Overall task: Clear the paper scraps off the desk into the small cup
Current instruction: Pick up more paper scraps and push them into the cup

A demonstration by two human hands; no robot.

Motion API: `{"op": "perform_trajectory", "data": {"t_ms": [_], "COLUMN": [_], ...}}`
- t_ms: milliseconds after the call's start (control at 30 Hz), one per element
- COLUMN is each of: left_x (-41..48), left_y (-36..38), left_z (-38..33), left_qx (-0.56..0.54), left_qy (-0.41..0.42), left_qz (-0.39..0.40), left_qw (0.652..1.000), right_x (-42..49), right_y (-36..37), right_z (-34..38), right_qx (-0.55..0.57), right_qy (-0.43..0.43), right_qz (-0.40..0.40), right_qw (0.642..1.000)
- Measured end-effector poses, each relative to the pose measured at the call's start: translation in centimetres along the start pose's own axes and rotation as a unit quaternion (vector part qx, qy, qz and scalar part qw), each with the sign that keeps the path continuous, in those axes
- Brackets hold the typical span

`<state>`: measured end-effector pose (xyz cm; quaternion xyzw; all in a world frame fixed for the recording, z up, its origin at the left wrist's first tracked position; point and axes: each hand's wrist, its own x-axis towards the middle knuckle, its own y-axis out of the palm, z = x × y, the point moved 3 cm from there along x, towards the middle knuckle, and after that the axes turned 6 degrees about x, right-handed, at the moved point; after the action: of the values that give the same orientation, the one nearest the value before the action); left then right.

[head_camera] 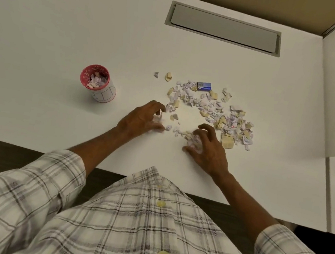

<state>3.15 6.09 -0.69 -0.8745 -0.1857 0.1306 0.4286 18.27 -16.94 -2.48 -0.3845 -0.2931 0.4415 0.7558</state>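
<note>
Head view, looking down over a plaid shirt [139, 226] at the white desk [68, 27], and both hands are down among the paper scraps [230, 122]. The left hand [142, 119] is clawed, fingers curled in toward the thumb, with a pale bit of paper showing inside that narrow grip; the picture is blurred there, so how much it holds is hard to say. Just beside it on the thumb side, a few loose pieces lie between the two hands. The right hand [208, 150] arches over a small clump of white and tan scraps, fingertips bent down around it and thumb closing from the near side, so it has that clump gathered under the palm. Beyond the right hand's fingertips and out past its little finger the main heap spreads in a rough crescent, touching nothing but the desk. At the far edge of that heap, well past both grips, sits a little blue box [204, 86]. The cup [104, 94], pink-rimmed and upright, stands off to the outer side of the left hand and a bit farther away, apart from it, already partly filled with scraps. Farther back, beyond everything, a grey cable hatch [223, 28] lies flush in the desk.
</note>
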Motion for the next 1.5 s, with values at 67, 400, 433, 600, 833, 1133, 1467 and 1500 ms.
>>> {"op": "perform_trajectory", "data": {"t_ms": [67,400,433,600,833,1133,1467,1500], "left_x": [0.8,2.4,2.1,0.1,-2.4,-3.0,-1.5,-1.2], "left_y": [-0.1,1.3,1.2,0.2,-0.6,-1.7,-1.1,-0.9], "left_z": [-0.5,-1.5,-1.3,0.7,1.9,2.7,0.1,-0.1], "left_qx": [0.011,0.229,0.202,0.122,0.19,0.234,0.163,0.162], "left_qy": [0.009,0.146,0.144,0.117,0.099,0.075,-0.119,-0.123], "left_qz": [0.001,0.094,0.078,0.014,0.009,0.014,0.077,0.083], "left_qw": [1.0,0.958,0.966,0.986,0.977,0.969,0.976,0.976], "right_x": [0.4,3.9,3.6,1.2,2.6,1.7,-3.4,-3.3], "right_y": [0.3,3.6,3.3,1.7,3.4,1.3,-1.0,-0.8], "right_z": [0.0,3.1,3.0,0.4,2.2,2.0,-0.4,-0.2], "right_qx": [0.007,-0.031,-0.027,0.007,-0.015,-0.08,-0.067,-0.059], "right_qy": [0.012,-0.094,-0.117,-0.08,-0.061,-0.191,-0.046,-0.033], "right_qz": [-0.005,0.072,0.048,-0.022,0.082,0.059,0.182,0.177], "right_qw": [1.0,0.992,0.992,0.997,0.995,0.977,0.98,0.982]}}
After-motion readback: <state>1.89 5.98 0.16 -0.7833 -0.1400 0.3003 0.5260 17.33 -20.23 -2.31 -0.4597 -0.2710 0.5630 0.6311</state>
